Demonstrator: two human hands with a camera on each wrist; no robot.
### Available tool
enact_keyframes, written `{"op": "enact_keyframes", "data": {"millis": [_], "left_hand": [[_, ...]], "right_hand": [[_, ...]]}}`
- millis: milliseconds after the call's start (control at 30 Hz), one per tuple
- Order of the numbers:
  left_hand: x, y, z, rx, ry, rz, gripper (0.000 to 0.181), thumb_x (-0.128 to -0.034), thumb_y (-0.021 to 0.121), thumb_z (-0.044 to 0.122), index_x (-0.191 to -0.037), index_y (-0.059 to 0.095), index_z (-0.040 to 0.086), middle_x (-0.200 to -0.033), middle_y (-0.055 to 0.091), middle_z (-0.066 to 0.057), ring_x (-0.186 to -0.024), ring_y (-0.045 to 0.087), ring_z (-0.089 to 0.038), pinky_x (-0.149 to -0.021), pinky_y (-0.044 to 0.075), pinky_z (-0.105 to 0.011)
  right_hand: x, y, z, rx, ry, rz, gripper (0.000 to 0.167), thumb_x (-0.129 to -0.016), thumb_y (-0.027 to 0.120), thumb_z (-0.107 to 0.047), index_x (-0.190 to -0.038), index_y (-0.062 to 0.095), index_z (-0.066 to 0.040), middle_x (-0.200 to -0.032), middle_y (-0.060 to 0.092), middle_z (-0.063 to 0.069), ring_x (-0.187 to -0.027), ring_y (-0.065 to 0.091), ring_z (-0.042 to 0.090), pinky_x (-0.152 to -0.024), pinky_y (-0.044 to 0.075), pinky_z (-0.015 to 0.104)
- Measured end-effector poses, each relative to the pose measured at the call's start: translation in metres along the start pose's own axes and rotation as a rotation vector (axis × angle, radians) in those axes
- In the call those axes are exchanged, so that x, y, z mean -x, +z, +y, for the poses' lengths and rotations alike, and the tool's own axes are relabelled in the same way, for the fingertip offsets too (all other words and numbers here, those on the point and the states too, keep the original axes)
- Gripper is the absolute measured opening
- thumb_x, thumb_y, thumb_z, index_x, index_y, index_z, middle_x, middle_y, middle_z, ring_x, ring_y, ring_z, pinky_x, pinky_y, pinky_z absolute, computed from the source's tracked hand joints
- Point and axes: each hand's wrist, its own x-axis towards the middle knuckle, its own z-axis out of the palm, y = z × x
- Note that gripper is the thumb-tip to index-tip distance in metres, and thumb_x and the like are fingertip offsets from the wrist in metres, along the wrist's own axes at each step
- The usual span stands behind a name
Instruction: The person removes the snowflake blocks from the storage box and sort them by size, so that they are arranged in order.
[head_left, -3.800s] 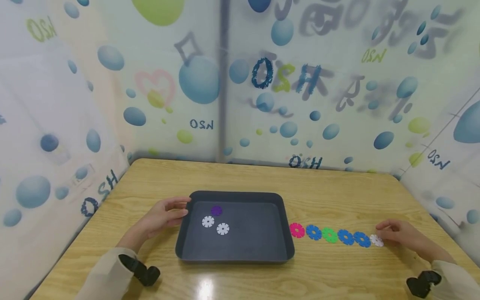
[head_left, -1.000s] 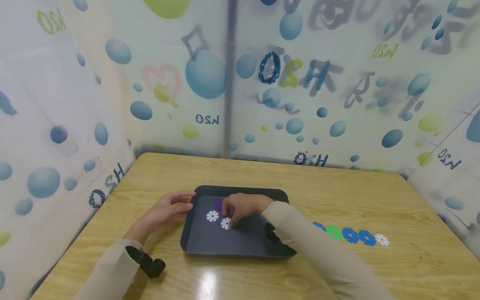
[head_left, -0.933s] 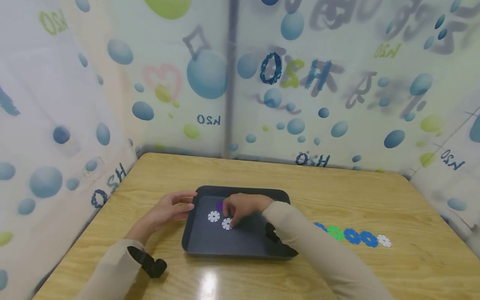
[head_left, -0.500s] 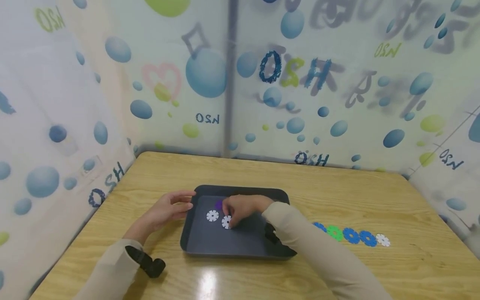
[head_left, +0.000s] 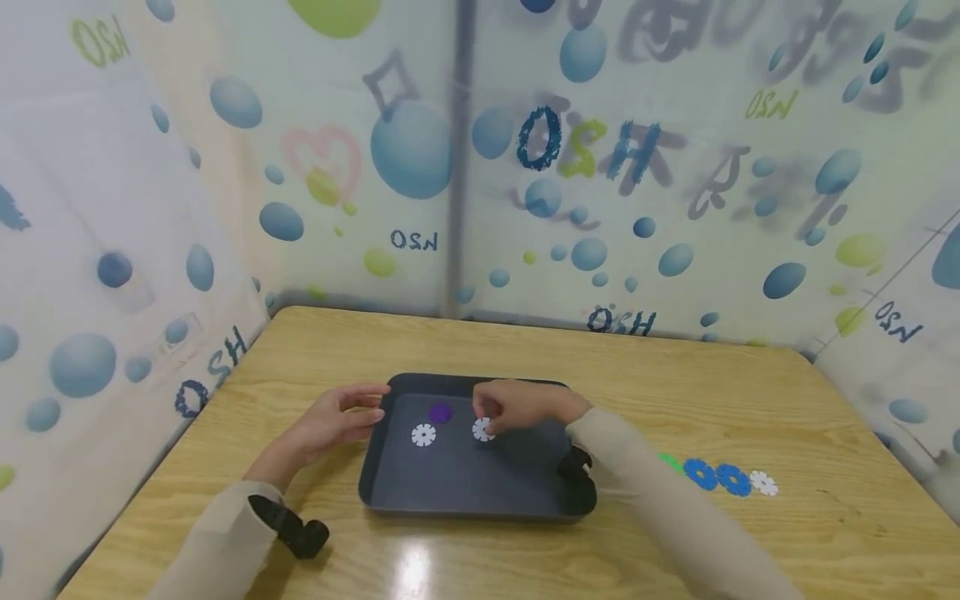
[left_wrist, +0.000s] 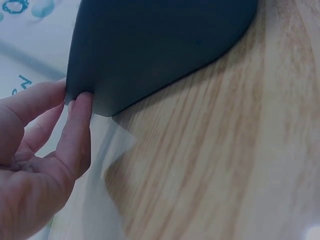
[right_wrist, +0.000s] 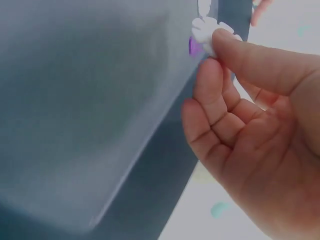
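Observation:
In the head view my right hand [head_left: 521, 403] is above the dark grey tray [head_left: 472, 515], with a white plastic snowflake disc [head_left: 482, 430] pinched between thumb and fingers. The right wrist view shows that white disc [right_wrist: 206, 31] under the thumb, raised off the tray floor. A second white disc [head_left: 423, 435] and a purple disc [head_left: 440, 413] lie in the tray's left half. My left hand [head_left: 337, 421] has its fingers fairly straight against the tray's left side. Up close, the left wrist view has these fingertips [left_wrist: 82, 100] touching the tray's outer wall [left_wrist: 160, 45].
Right of the tray, a row of discs lies on the wooden table [head_left: 525, 558]: part of a green one [head_left: 671, 463], blue ones [head_left: 701, 473] and a white one [head_left: 763, 482]. My right sleeve [head_left: 675, 517] covers the row's left part. A printed curtain hangs behind the table.
From the right end of the row, my right hand has come into the tray. It has taken hold of one white disc and moved it rightward, off the tray floor. The left hand stays put.

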Motion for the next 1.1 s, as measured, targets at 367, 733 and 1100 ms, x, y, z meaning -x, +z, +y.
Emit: {"op": "enact_keyframes", "data": {"millis": [367,733,1100], "left_hand": [[0.0,-0.001,0.005,-0.023,0.002,-0.004,0.053,-0.0895,0.059,0.01,-0.136,0.037,-0.004,-0.131,0.035,-0.025,-0.11,0.05,-0.027,-0.091,0.046,-0.038],[-0.001,-0.001,0.003,-0.022,-0.013,0.003,0.052,-0.0893,0.06,0.01,-0.135,0.039,-0.003,-0.132,0.036,-0.026,-0.109,0.051,-0.028,-0.089,0.047,-0.038],[0.001,-0.001,0.002,-0.026,-0.009,0.003,0.053,-0.0892,0.06,0.01,-0.135,0.038,-0.004,-0.132,0.035,-0.025,-0.108,0.052,-0.027,-0.09,0.047,-0.037]], "right_hand": [[0.079,-0.03,0.047,-0.135,0.03,0.176,0.01,-0.089,0.058,-0.003,-0.09,0.048,-0.004,-0.072,0.051,0.004,-0.061,0.045,0.016,-0.056,0.043,0.026],[0.161,-0.036,0.098,-0.255,0.205,0.324,0.016,-0.09,0.058,-0.007,-0.092,0.044,0.001,-0.067,0.048,0.006,-0.06,0.045,0.022,-0.056,0.043,0.035],[0.24,-0.021,0.135,-0.348,0.332,0.382,0.022,-0.091,0.057,-0.01,-0.096,0.044,0.007,-0.068,0.046,0.003,-0.06,0.044,0.014,-0.055,0.043,0.03]]}}
